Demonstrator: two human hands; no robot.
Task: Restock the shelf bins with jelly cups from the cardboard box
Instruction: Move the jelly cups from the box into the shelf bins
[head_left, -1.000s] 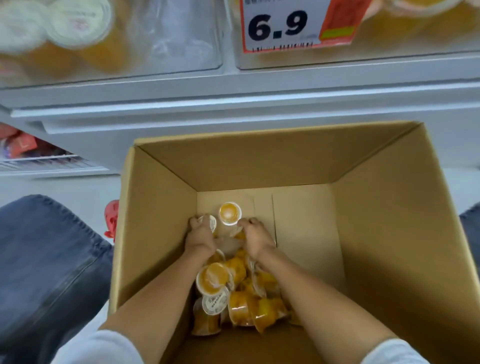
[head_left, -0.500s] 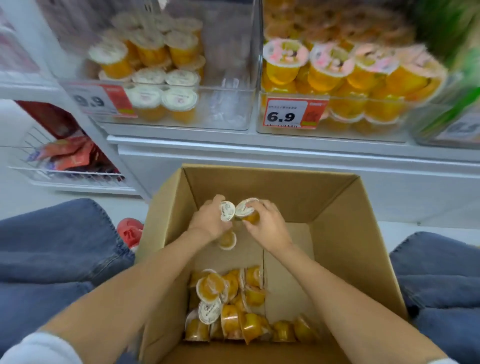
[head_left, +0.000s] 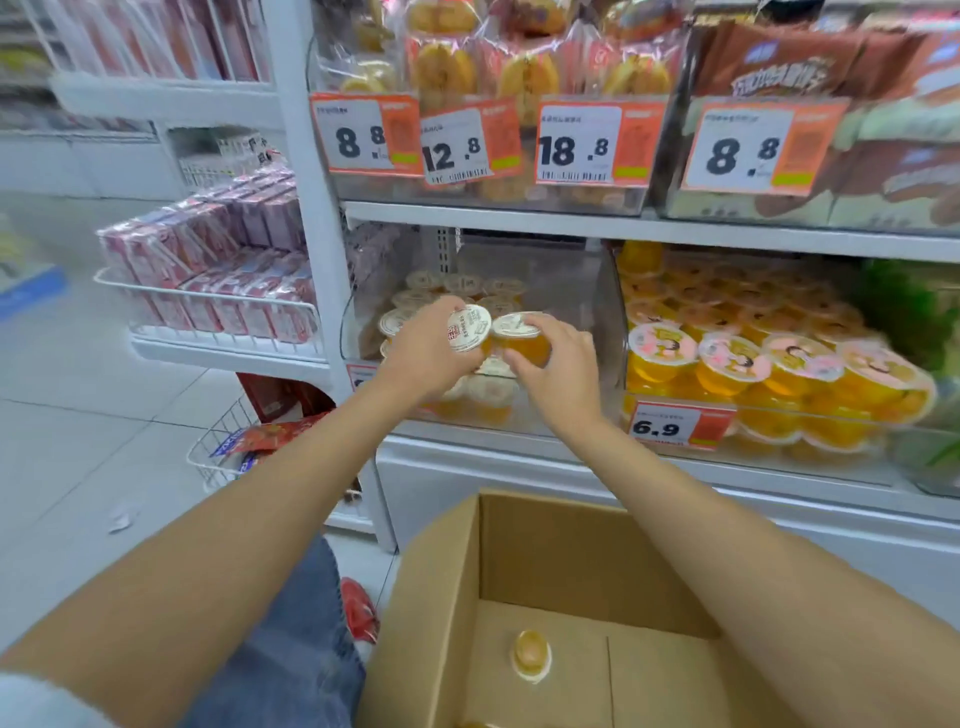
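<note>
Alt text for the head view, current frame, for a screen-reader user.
Left hand and right hand each grip a jelly cup, the left cup and right cup, at the front of a clear shelf bin part-filled with similar cups. Below, an open cardboard box shows one loose cup on its floor.

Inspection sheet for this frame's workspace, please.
Surface: white shelf carries a clear bin part-filled with white-lidded cups.
Job's things: open cardboard box, a loose jelly cup on its floor.
Clutter: red item on the floor beside the box.
Hands: left hand grips a lidded cup, right hand grips a second cup, both at the bin's front.
Cables: nothing seen.
Surroundings: pink-lidded cups alongside, price tags, pink cartons in a wire basket.
</note>
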